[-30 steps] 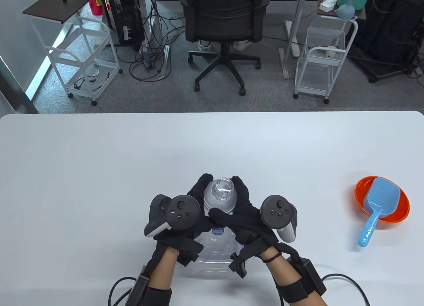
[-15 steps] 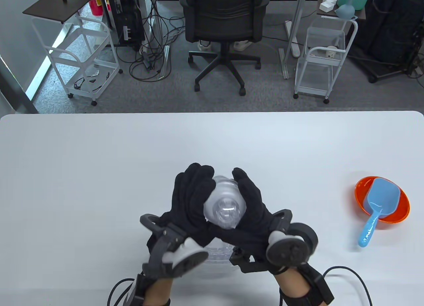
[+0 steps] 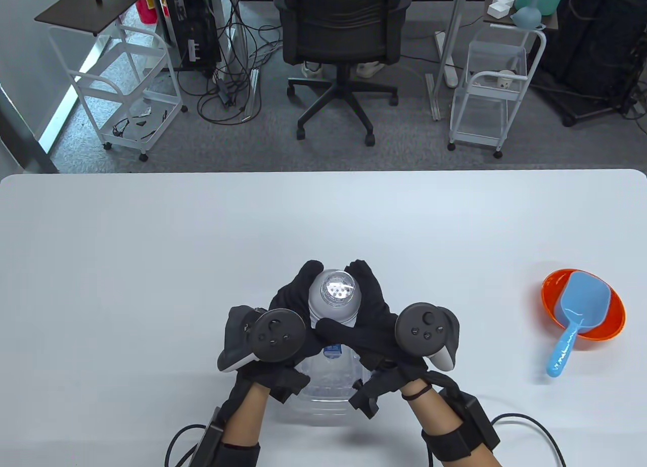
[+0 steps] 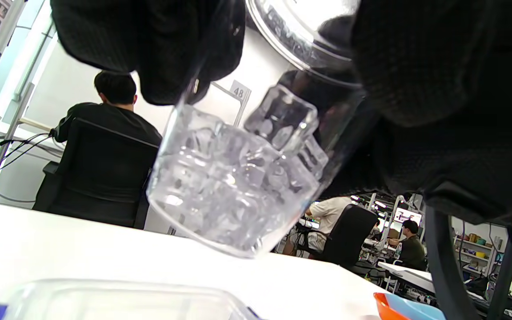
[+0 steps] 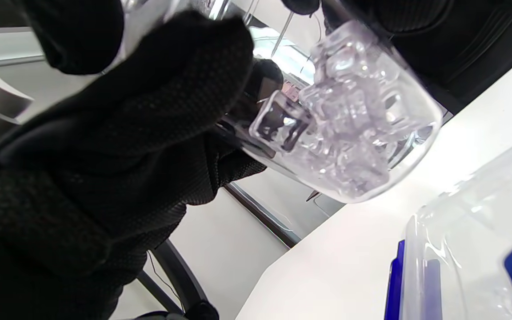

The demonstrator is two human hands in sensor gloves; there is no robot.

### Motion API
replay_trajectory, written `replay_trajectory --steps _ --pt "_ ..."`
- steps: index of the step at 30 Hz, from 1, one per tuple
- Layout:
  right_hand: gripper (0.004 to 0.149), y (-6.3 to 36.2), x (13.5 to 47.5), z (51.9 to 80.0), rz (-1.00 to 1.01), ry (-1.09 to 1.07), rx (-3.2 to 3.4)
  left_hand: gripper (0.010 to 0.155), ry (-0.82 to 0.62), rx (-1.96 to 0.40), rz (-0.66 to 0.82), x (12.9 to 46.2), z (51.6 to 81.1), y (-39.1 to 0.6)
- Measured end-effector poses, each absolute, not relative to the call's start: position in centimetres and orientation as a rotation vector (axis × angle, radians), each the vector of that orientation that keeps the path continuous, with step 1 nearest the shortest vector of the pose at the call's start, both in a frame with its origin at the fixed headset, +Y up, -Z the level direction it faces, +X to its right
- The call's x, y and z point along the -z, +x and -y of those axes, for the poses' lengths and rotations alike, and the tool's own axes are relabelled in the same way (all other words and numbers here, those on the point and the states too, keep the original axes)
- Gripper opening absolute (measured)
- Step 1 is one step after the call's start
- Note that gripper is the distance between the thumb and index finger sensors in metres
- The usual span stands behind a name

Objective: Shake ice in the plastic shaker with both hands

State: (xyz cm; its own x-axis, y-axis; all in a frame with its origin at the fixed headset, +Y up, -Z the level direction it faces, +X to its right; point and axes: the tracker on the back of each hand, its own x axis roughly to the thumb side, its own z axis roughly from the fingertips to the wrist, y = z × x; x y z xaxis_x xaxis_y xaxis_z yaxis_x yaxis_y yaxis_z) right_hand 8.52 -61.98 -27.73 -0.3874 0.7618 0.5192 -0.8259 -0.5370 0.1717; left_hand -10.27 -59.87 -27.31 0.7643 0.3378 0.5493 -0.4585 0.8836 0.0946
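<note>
A clear plastic shaker (image 3: pixel 334 297) with a strainer lid is held upright above the table between both gloved hands. My left hand (image 3: pixel 295 297) grips its left side and my right hand (image 3: pixel 371 300) grips its right side, thumbs crossing in front. Ice cubes (image 4: pixel 234 178) fill the shaker's bottom in the left wrist view, and they also show in the right wrist view (image 5: pixel 349 129). The shaker's base hangs clear of the table (image 4: pixel 60 249).
A clear lidded container (image 3: pixel 328 386) with a blue label lies on the table under my wrists. An orange bowl (image 3: pixel 611 320) holding a blue scoop (image 3: pixel 576 315) stands at the right. An office chair (image 3: pixel 341 27) and white carts stand beyond the far edge.
Half a second ago the shaker was tipped toward me with the hands rolled palms-up. Now it stands upright again with the trackers facing up, as one second ago.
</note>
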Motion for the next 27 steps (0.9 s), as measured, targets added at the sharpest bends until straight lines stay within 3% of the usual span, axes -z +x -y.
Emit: replay_trajectory --steps 7,12,17,19,23,24,25,27 --pt "0.104 8.7 27.2 60.9 0.175 0.711 -1.974 0.114 0.261 -0.403 0.534 26.4 58.7 -10.0" --pt "0.105 8.7 29.3 64.4 -0.136 0.599 -1.951 0.115 -0.092 -0.453 0.482 28.6 61.4 -10.0" --pt "0.105 8.6 29.6 64.9 -0.148 0.586 -1.980 0.115 -0.112 -0.456 0.459 29.1 62.2 -9.9" --pt "0.104 8.6 29.1 64.0 -0.084 0.620 -1.983 0.115 -0.028 -0.473 0.478 28.6 61.5 -9.9" --pt "0.104 9.2 25.4 58.7 0.413 0.801 -2.027 0.113 0.313 -0.480 0.508 24.0 56.3 -9.1" --pt "0.104 9.4 23.8 57.3 0.611 0.850 -1.977 0.113 0.459 -0.442 0.537 21.8 54.5 -8.9" --pt "0.104 9.5 22.9 56.3 0.713 0.919 -1.936 0.113 0.562 -0.397 0.548 20.5 53.7 -8.7" --pt "0.104 9.8 20.4 54.6 0.886 1.054 -1.876 0.113 0.909 -0.147 0.530 17.0 52.4 -8.1"
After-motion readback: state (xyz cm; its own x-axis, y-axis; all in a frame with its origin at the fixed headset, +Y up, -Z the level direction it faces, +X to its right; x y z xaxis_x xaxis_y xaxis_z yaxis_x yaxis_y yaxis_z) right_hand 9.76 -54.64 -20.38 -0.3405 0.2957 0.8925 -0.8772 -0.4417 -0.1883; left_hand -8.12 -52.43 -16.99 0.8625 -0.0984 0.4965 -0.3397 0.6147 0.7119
